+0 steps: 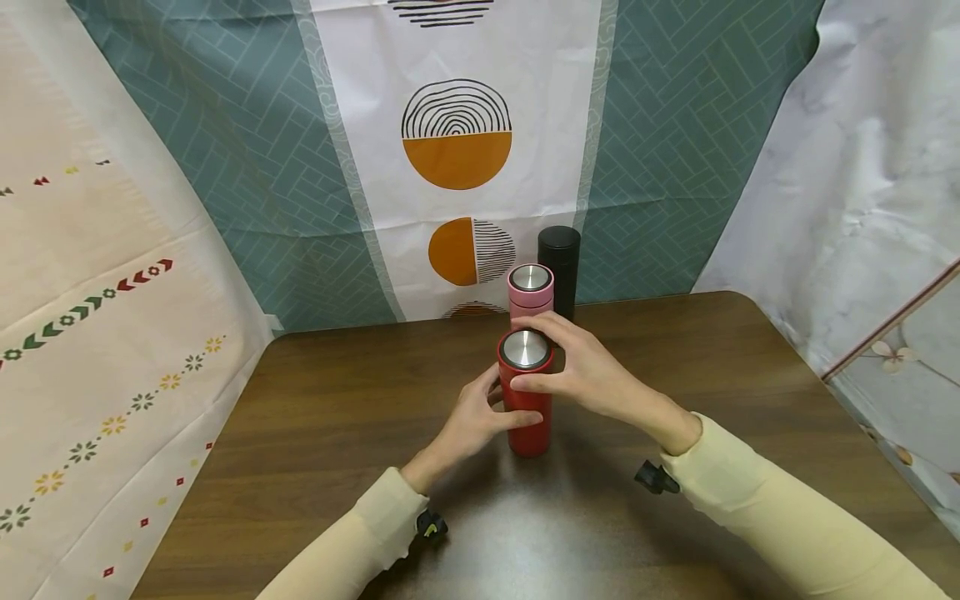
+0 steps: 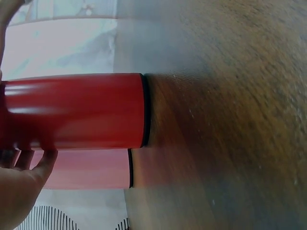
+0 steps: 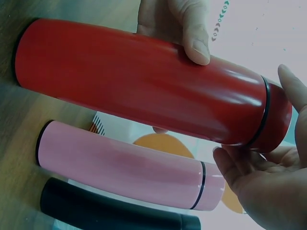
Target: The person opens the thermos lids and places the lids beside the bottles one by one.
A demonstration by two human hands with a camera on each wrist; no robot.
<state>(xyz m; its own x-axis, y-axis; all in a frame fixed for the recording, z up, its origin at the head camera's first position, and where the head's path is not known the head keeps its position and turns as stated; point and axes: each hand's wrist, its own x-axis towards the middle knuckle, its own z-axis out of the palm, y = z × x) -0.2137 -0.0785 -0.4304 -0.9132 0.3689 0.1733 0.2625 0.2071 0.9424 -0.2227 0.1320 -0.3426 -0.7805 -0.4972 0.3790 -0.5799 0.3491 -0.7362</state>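
Note:
A red thermos bottle (image 1: pixel 528 437) with a steel-topped lid (image 1: pixel 526 349) stands upright in front of me, its base at the tabletop. My left hand (image 1: pixel 474 417) grips its body from the left, thumb across the front. From the right, my right hand (image 1: pixel 600 373) holds the top, with thumb and fingers around the red lid in the right wrist view. The lid is on the bottle there, above a dark ring. Right behind stands a pink thermos bottle (image 3: pixel 120 165), partly hidden by the red one and my right hand in the head view.
A black thermos bottle (image 1: pixel 558 260) stands behind the pink one, near the back edge of the brown wooden table (image 1: pixel 360 400). Patterned cloth (image 1: pixel 457 100) hangs behind the table, with more cloth at the left and right sides.

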